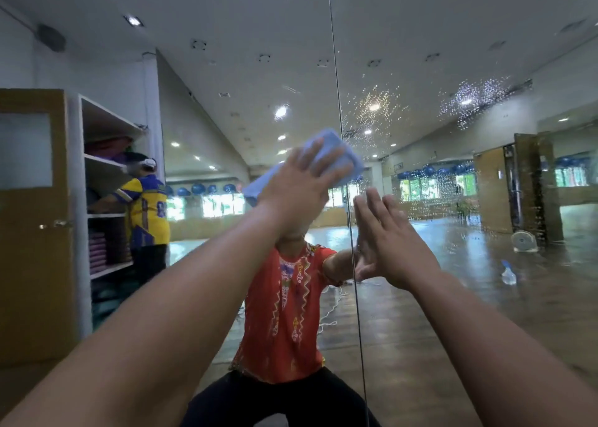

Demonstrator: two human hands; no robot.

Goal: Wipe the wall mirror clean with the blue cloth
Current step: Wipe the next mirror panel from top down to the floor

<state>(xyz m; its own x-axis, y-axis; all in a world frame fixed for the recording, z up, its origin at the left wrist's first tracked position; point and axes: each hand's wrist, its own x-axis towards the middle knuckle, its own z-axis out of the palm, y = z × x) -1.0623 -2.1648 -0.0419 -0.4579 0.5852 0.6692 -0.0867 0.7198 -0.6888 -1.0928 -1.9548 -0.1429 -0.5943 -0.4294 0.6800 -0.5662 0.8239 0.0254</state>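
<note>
Mirror (453,313) beside shelf unit (84,200), door (32,264)

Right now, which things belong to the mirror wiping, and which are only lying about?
Job: blue cloth, under left hand; wall mirror, with droplets; right hand, flat on it.
Lying about: shelves, wooden door, reflected fan, reflected spray bottle.

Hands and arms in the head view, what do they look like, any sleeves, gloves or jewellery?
The left hand and right hand wear no gloves, and no ring or watch shows. The left forearm and right forearm carry no sleeve. In the mirror, the reflection shows a short-sleeved red shirt with zigzag patterning.
</note>
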